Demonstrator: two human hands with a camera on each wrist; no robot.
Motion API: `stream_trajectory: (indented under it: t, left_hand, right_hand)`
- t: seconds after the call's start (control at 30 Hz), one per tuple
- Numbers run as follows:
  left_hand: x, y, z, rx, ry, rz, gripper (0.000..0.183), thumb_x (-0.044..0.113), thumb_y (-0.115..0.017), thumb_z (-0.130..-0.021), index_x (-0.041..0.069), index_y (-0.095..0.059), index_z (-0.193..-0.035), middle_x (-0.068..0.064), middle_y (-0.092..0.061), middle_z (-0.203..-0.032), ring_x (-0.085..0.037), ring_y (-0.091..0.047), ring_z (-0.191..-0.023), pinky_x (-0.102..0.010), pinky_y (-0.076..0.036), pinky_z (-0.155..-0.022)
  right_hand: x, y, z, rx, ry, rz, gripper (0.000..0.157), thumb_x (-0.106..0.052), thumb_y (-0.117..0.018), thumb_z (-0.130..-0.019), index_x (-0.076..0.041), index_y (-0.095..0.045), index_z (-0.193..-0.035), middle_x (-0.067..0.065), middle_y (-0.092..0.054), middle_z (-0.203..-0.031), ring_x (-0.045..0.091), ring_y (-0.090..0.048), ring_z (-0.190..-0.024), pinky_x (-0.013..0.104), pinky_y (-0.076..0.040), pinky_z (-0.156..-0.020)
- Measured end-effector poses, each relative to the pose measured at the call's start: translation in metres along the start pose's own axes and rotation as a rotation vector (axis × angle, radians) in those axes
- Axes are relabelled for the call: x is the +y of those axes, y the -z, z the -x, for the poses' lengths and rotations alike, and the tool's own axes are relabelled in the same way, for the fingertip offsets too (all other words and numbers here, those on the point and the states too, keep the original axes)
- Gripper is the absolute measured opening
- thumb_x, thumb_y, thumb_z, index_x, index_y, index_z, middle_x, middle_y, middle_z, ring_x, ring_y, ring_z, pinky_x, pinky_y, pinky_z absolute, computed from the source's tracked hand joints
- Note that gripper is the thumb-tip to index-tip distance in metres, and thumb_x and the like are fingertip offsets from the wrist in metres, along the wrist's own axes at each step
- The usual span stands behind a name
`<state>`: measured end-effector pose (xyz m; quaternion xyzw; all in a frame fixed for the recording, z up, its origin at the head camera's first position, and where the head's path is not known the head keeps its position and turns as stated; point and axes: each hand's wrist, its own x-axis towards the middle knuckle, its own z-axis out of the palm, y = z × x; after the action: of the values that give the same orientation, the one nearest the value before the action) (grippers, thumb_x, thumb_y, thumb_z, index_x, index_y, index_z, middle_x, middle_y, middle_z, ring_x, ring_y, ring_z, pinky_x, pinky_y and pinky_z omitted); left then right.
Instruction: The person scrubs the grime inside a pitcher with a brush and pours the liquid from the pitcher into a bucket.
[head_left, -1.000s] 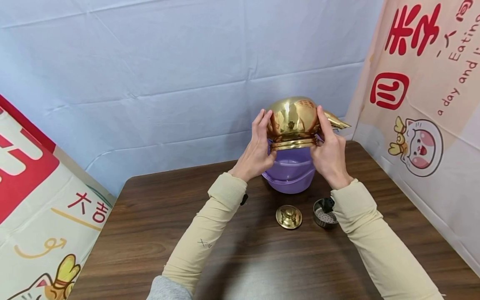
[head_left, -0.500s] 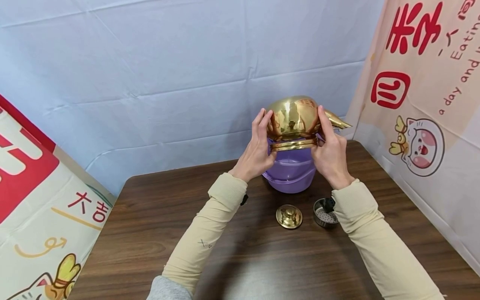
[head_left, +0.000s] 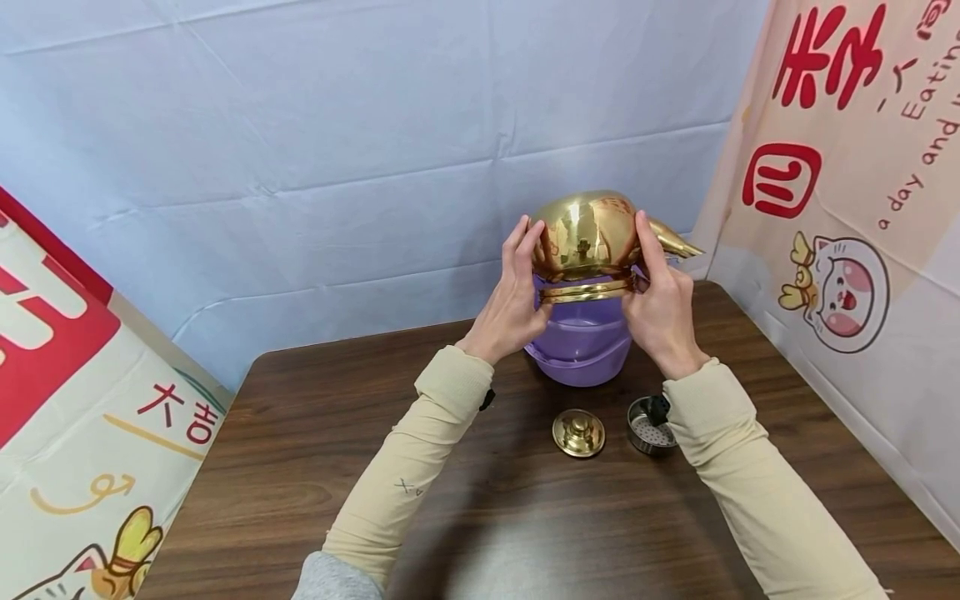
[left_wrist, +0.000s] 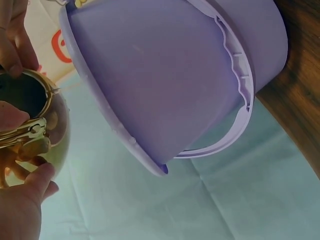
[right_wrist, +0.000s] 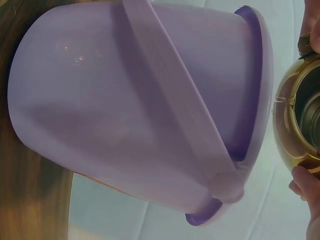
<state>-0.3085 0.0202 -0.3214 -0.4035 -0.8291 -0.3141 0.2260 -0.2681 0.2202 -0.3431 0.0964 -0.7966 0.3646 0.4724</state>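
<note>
A shiny gold teapot point(head_left: 588, 237) is held tipped over above a purple bucket point(head_left: 581, 362), its spout point(head_left: 671, 242) pointing right. My left hand point(head_left: 510, 300) grips its left side, and my right hand point(head_left: 663, 308) grips the right side near the spout. Both wrist views show the pot's round mouth uncovered, with a fine trickle or drip at its rim. In the left wrist view the gold handle point(left_wrist: 35, 131) lies folded close by the mouth. The bucket stands upright, its handle point(left_wrist: 240, 80) hanging down. What lies in the bucket is hidden.
A gold lid point(head_left: 578, 433) lies knob up on the wooden table point(head_left: 315, 467), nearer me than the bucket. To its right stands a metal strainer cup point(head_left: 651, 427), partly behind my right cuff. A pale cloth wall point(head_left: 337, 167) closes off the back.
The teapot stays tipped above the bucket, and both hands keep their hold with hardly any movement. Lid, strainer cup and bucket have not moved.
</note>
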Motion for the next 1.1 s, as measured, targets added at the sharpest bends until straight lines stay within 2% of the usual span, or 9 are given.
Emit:
stream_trajectory:
  t: [0.17,0.37,0.6,0.83,1.1]
  left_hand:
    - [0.0000,0.0003,0.0005,0.010,0.000,0.003,0.105,-0.014,-0.065,-0.068,0.013,-0.004,-0.150,-0.016,-0.002,-0.159,-0.030,-0.031,-0.141,-0.020,-0.050,-0.069]
    - [-0.0008,-0.0002,0.0010,0.018,-0.012,-0.012,0.105,-0.014,-0.066,-0.068,0.012,-0.004,-0.149,-0.016,-0.002,-0.158,-0.030,-0.027,-0.144,-0.021,-0.052,-0.077]
    - [-0.0013,0.0002,0.0012,0.029,-0.040,-0.020,0.105,-0.015,-0.066,-0.067,0.010,-0.004,-0.148,-0.018,-0.002,-0.158,-0.031,-0.024,-0.146,-0.022,-0.052,-0.081]
    - [-0.0029,-0.0004,0.0016,0.043,-0.049,-0.025,0.105,-0.015,-0.067,-0.067,0.011,-0.004,-0.147,-0.018,-0.002,-0.158,-0.031,-0.027,-0.144,-0.022,-0.052,-0.076]
    - [-0.0036,-0.0004,0.0015,0.057,-0.065,-0.033,0.108,-0.016,-0.070,-0.064,0.012,-0.005,-0.146,-0.018,-0.002,-0.157,-0.031,-0.022,-0.146,-0.025,-0.053,-0.086]
  right_hand:
    - [-0.0005,-0.0006,-0.0004,0.008,0.013,0.002,0.089,0.021,-0.047,-0.066,-0.016,-0.041,-0.147,0.036,-0.063,-0.111,0.050,-0.065,-0.095,0.056,-0.052,-0.081]
    - [-0.0011,-0.0004,0.0002,0.017,0.030,0.011,0.088,0.021,-0.047,-0.067,-0.015,-0.042,-0.147,0.037,-0.064,-0.106,0.050,-0.065,-0.088,0.056,-0.052,-0.076]
    - [0.0014,0.0020,-0.0002,-0.002,0.103,0.039,0.084,0.016,-0.050,-0.070,-0.013,-0.039,-0.148,0.037,-0.065,-0.102,0.047,-0.066,-0.080,0.053,-0.053,-0.071]
    - [0.0013,-0.0009,0.0002,0.036,0.107,0.032,0.085,0.018,-0.050,-0.069,-0.014,-0.041,-0.147,0.036,-0.065,-0.101,0.047,-0.066,-0.079,0.054,-0.053,-0.072]
    - [-0.0023,-0.0035,0.0003,0.094,0.101,0.007,0.082,0.019,-0.051,-0.068,-0.011,-0.046,-0.144,0.034,-0.067,-0.099,0.046,-0.067,-0.079,0.054,-0.053,-0.073]
